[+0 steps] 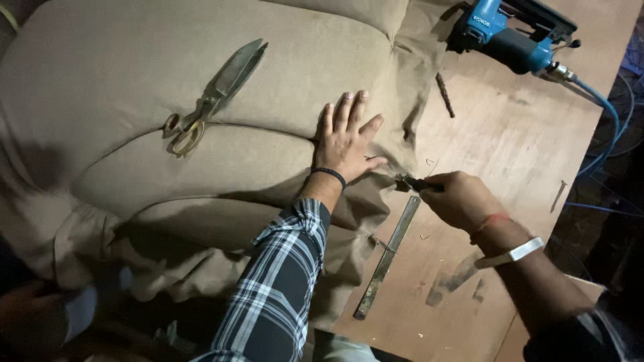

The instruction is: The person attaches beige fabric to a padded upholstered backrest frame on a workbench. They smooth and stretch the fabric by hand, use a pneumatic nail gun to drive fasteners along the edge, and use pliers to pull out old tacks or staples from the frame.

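Two hands busy in the head view: left hand (347,139) lies flat, fingers spread, pinning tan fabric (201,100) at center, right hand (459,199) at 4 o'clock closed around a small dark tool (410,183) nipping the fabric edge on the table (510,154), probably mid staple-pulling, needing a steady tug.

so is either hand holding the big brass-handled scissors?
No. The brass-handled scissors lie alone on the tan fabric cushion; the left hand presses flat, away from them.

Tan cushion fabric (201,80), brass-handled scissors (213,97), blue staple gun (513,33), plaid sleeve (275,288).
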The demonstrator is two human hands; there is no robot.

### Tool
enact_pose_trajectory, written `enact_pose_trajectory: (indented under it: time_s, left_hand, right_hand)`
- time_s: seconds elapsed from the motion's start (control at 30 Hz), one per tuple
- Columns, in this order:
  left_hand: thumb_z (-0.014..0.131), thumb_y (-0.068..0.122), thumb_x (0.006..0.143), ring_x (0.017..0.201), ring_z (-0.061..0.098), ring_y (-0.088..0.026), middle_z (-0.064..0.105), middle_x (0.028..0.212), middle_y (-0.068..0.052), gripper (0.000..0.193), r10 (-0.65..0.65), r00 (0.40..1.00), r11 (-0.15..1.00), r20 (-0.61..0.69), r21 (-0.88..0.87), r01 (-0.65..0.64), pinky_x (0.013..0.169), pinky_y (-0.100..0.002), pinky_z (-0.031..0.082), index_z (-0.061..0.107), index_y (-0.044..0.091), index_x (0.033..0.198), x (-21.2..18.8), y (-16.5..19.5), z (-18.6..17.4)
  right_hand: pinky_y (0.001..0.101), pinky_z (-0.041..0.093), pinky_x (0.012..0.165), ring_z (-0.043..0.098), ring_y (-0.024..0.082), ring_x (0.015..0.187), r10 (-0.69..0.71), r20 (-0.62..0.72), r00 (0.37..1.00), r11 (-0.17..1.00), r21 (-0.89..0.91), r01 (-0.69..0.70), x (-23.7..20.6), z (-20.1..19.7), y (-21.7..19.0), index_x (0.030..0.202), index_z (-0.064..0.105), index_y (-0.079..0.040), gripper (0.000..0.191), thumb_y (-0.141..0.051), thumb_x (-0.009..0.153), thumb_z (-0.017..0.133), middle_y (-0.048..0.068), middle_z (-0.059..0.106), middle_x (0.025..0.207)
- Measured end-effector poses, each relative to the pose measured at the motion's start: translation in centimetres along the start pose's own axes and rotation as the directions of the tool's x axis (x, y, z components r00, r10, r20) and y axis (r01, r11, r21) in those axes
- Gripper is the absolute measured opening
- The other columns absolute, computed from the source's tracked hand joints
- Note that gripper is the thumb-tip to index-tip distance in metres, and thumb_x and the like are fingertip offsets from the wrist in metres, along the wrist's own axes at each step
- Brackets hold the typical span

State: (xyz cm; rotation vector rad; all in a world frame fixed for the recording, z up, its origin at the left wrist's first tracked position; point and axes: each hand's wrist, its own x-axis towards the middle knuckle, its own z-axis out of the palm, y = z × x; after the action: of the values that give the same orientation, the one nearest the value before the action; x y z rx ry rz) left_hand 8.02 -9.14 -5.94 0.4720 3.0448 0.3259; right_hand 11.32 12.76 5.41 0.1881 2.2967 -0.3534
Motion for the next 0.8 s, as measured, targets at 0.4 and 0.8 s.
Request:
enact_pose_trajectory:
  time_s: [0.4, 0.8]
  left_hand:
    - [0.064, 0.062, 0.087, 0.156, 0.01, -0.039, 0.009, 0.169, -0.016, 0.077, -0.013, 0.997, 1.0, 0.074, 0.016, 0.011, 0.124, -0.063, 0.009, 0.043, 0.028, 0.153, -0.1, 0.3, -1.1]
    - [0.064, 0.051, 0.088, 0.156, 0.01, -0.04, 0.01, 0.169, -0.019, 0.072, -0.031, 0.996, 0.999, 0.085, 0.015, 0.03, 0.122, -0.065, 0.009, 0.043, 0.025, 0.152, -0.1, 1.0, -1.8]
  right_hand:
    - [0.0368, 0.031, 0.049, 0.037, 0.017, 0.058, 0.135, 0.263, 0.955, 0.887, 0.397, -0.235, 4.2, -1.1, 0.1, 0.102, 0.087, -0.001, 0.032, -0.03, 0.099, 0.074, 0.006, 0.053, 0.068]
    - [0.0364, 0.058, 0.085, 0.077, 0.023, 0.093, -0.027, 0.005, 1.0, 0.959, 0.281, 0.025, 1.1, 1.4, 4.5, 0.124, 0.078, -0.02, 0.035, -0.029, 0.091, 0.072, 0.011, 0.081, 0.108]
